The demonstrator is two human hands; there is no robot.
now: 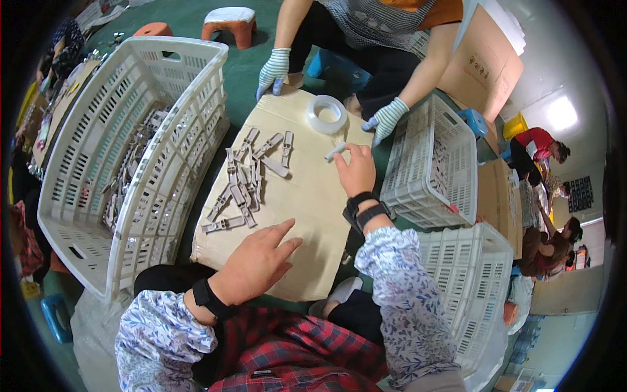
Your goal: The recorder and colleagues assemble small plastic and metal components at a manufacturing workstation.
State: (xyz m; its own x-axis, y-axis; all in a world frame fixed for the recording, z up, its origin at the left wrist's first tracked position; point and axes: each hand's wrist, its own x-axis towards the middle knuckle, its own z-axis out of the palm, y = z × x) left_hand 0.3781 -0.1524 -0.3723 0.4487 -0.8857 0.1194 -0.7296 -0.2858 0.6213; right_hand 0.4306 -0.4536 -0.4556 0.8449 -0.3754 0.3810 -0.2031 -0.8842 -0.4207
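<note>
The small pale cylinder (335,151) is sitting pinched in the right hand (356,171) fingertips above the cardboard sheet (313,196); it is looking liable to slip among the grey clips (245,183). The left hand (256,261) is resting splayed, empty. The crate (124,150) contents are blurring together
</note>
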